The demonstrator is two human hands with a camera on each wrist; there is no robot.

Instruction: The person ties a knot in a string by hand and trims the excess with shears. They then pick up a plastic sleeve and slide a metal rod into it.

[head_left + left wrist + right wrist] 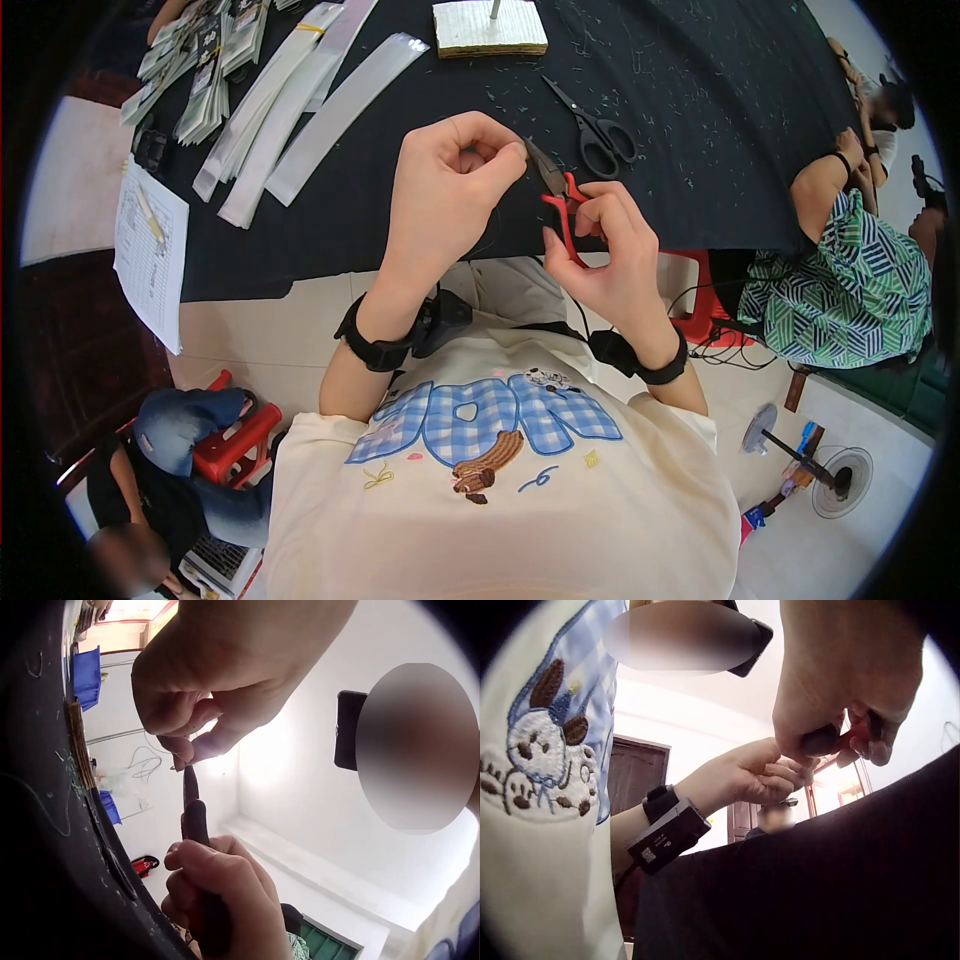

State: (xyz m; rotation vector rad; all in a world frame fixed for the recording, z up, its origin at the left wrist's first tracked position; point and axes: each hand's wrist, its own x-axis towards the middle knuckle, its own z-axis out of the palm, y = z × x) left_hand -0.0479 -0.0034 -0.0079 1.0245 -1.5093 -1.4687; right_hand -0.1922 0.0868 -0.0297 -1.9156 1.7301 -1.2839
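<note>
My right hand (600,240) grips small red-handled cutting pliers (558,195) over the front edge of the black table (420,215). The plier tip points up at my left hand (470,165), whose thumb and forefinger pinch something very thin and dark, hard to make out. In the left wrist view the plier nose (190,787) almost touches the pinching left fingertips (184,750), and the right hand (221,900) wraps the handles. From the right wrist view the red handles (851,739) show under the right fingers, with the left hand (769,776) just behind.
Black scissors (597,135) lie on the table beyond my hands, near a pale block (490,27) with a pin. Clear plastic sleeves (300,110) and packet stacks (205,60) sit at left; a printed sheet (150,250) hangs off the edge. People sit at right (850,270) and lower left (170,470).
</note>
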